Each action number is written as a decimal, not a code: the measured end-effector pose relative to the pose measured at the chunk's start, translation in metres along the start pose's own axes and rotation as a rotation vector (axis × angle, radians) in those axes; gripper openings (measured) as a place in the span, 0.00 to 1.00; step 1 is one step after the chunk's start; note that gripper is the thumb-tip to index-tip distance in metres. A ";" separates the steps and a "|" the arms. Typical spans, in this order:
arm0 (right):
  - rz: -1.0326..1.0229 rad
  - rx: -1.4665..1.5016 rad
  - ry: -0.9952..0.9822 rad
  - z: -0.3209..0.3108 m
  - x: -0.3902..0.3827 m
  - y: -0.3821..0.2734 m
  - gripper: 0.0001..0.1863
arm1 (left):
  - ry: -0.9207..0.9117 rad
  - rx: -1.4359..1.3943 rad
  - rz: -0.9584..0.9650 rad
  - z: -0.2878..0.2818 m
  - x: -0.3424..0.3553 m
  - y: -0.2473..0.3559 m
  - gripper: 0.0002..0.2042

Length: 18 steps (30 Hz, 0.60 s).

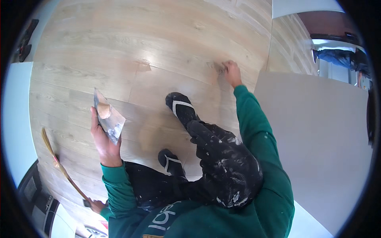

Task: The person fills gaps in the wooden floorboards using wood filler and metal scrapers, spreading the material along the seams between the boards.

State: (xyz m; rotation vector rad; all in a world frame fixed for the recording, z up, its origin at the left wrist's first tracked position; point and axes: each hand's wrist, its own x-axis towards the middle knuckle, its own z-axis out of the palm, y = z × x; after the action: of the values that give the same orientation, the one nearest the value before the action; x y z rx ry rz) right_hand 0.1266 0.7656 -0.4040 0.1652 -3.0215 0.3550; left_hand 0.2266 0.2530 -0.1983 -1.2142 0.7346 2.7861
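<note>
My left hand (106, 139) is closed on the edge of a flat, thin metal putty spreader (113, 123), held tilted above the floor. A lump of beige filler (104, 110) clings to its face, and grey smears mark its lower end. Out ahead to the right, my right hand (232, 74) is at the wood-look floor (178, 51) with its fingers pinched together. Whatever they hold is too small or hidden to make out. A small brown patch (145, 66) shows at a board joint between the two hands.
My sandalled feet (182, 105) are on the boards. To the right is a large grey panel (313, 131), with a person in blue (337, 57) beyond it. At lower left another person's hand (96, 206) holds a straw broom (59, 166). A pale wall (16, 119) borders the left.
</note>
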 end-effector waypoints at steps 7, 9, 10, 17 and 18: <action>0.147 -0.082 -0.179 0.021 0.020 0.005 0.18 | -0.001 -0.022 0.006 -0.006 0.004 -0.001 0.14; 0.126 -0.092 -0.196 0.023 0.001 -0.008 0.20 | 0.007 -0.008 0.001 -0.001 0.003 -0.001 0.15; 0.113 -0.086 -0.205 0.026 -0.016 -0.016 0.21 | 0.012 -0.004 0.003 0.000 0.001 -0.001 0.15; 0.118 -0.031 -0.222 0.014 -0.108 -0.083 0.28 | -0.096 -0.017 -0.042 0.010 0.003 -0.007 0.16; 0.101 -0.007 -0.209 0.012 -0.116 -0.089 0.27 | -0.135 -0.039 -0.072 -0.004 0.009 -0.003 0.18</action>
State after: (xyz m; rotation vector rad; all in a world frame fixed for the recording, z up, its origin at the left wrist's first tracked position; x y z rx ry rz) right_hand 0.2513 0.6876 -0.4080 0.0527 -3.2459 0.3568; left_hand 0.2238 0.2524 -0.2085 -1.0231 0.6168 2.8024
